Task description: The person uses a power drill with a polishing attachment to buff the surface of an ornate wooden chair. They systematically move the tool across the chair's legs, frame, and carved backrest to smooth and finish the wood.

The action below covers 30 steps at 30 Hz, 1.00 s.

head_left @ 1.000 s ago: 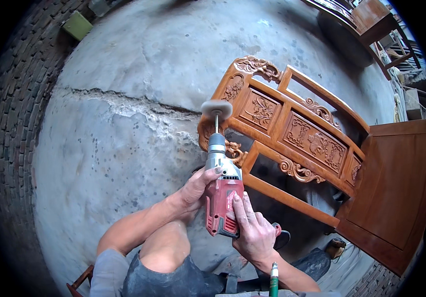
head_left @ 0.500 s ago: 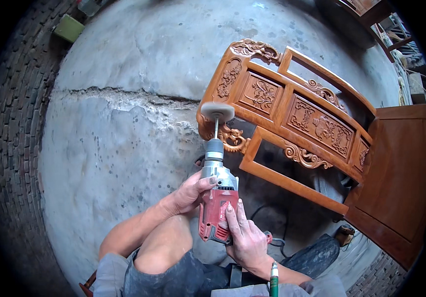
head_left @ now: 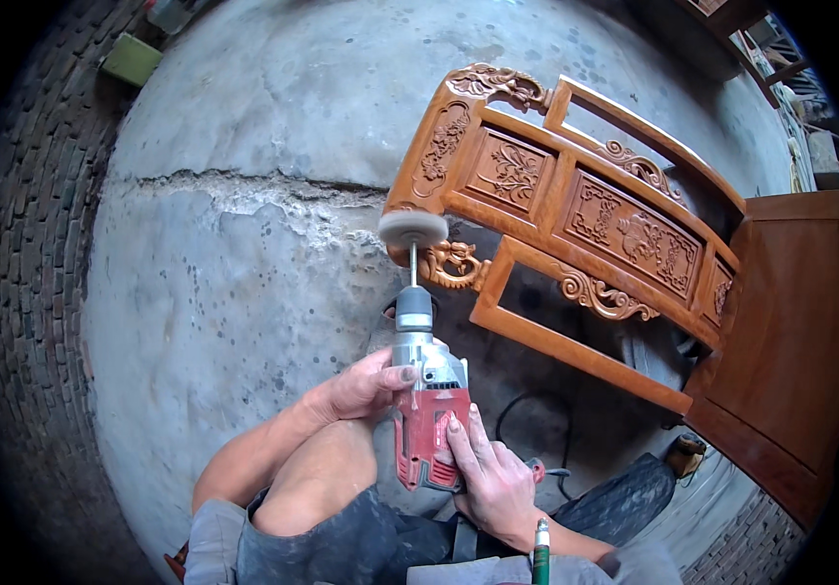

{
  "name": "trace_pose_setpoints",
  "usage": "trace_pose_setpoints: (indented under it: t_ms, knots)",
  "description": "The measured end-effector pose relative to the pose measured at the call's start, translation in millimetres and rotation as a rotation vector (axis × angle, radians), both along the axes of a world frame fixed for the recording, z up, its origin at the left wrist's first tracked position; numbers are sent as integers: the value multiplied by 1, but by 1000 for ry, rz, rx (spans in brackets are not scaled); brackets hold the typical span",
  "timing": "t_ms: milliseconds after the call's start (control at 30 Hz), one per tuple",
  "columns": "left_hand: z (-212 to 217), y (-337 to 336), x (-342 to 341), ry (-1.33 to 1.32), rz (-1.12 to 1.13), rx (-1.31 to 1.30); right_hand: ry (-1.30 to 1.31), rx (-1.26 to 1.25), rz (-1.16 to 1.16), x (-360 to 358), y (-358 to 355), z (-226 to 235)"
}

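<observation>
My left hand (head_left: 370,382) clasps the red power drill (head_left: 431,429) at its metal front housing; my right hand (head_left: 495,487) grips its rear, two fingers laid along the casing. White buffing wheel (head_left: 413,227) overlaps the carved wooden backrest's (head_left: 575,210) lower left corner; contact cannot be determined.

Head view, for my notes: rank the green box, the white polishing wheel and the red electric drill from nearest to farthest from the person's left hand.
From the left hand:
1. Red electric drill: touching, held in the hand.
2. White polishing wheel: ahead, at the drill's tip.
3. Green box: far off, upper left by the brick wall.
</observation>
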<state>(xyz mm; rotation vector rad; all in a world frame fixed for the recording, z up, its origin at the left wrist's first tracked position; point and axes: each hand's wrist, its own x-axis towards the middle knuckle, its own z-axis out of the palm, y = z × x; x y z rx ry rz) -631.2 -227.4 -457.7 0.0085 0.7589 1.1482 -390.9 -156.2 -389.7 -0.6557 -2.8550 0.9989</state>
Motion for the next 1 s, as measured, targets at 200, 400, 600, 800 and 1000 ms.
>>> trace_pose_setpoints:
  t_ms: [200, 400, 600, 800, 1000]
  knots:
    - [-4, -8, -2, -116, -68, -12, -22, -16, 15, 11, -2, 8]
    - [-7, 3, 4, -109, -324, 4, -49, -45, -16, 41, -13, 11]
    - [-7, 15, 17, -112, -466, 16, -60, -58, -62, 63, -20, 16]
    - [-7, 21, 19, 10, -440, 116, -14, -20, -84, 62, -13, 10]
    - [-17, 23, 8, -8, -254, 59, 6, -30, -92, 34, 3, 6]
